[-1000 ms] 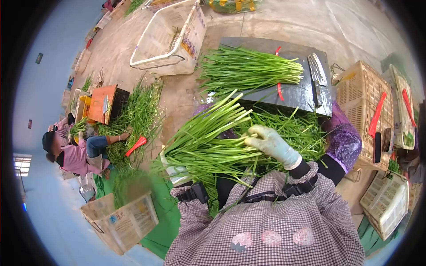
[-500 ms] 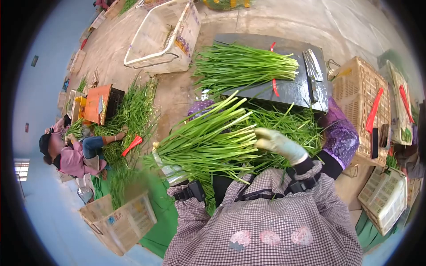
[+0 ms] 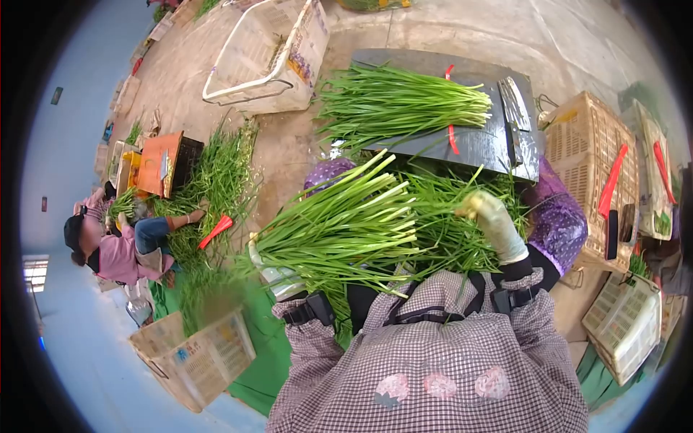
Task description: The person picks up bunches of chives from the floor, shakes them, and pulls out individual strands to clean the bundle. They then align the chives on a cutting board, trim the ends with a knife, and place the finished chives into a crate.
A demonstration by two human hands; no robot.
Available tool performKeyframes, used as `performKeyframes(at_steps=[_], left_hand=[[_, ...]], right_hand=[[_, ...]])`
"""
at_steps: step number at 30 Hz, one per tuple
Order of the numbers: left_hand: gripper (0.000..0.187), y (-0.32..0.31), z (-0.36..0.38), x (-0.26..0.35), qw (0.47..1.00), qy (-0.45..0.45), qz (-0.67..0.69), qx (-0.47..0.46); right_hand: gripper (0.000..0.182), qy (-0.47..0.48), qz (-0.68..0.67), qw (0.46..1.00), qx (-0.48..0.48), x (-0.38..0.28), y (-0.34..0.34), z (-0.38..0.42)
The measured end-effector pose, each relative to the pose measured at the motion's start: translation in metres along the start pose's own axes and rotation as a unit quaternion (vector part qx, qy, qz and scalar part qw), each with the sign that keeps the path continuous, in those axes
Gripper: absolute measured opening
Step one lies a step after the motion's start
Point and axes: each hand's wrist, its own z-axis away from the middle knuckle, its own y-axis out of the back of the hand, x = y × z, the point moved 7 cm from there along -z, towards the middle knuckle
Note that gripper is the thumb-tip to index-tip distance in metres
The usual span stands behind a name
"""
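Note:
My gloved left hand [image 3: 278,280] is closed around a loose bunch of long green garlic chives [image 3: 339,224], holding it above my lap with the pale stem ends pointing right. Much of that hand lies under the leaves. To the right, clear of the bunch, my gloved right hand [image 3: 498,225] is raised with its fingers bent together; whatever may be in them cannot be made out. Beneath it spreads a heap of loose chives [image 3: 451,216]. A second bunch of chives [image 3: 408,105] rests on a dark board [image 3: 404,59] across a red strip [image 3: 453,138].
A knife [image 3: 514,119] lies on the board's right side. White crates stand at the upper left [image 3: 268,101] and lower left [image 3: 216,361]. At right, a tan crate [image 3: 592,166] carries red strips [image 3: 612,180]. A person [image 3: 119,252] sits at left beside scattered chives.
My right hand has moved right, away from the stem ends, and its fingers have curled in. The left hand keeps the bunch in nearly the same place.

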Motion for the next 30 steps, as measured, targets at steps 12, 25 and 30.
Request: performKeyframes(at_steps=[12, 25, 30], left_hand=[[0.042, -0.023, 0.011, 0.024, 0.969, -0.206, -0.139, 0.001], [0.049, -0.009, -0.001, -0.003, 1.000, -0.005, -0.022, -0.009], [0.049, 0.001, -0.008, -0.006, 0.999, 0.001, -0.014, -0.034]], right_hand=[[0.036, -0.066, -0.039, 0.971, -0.228, -0.066, -0.143, -0.040], [0.022, -0.129, -0.172, 0.976, -0.039, -0.069, -0.117, -0.005], [0.024, -0.083, -0.503, 0.859, 0.045, -0.050, -0.071, 0.007]])
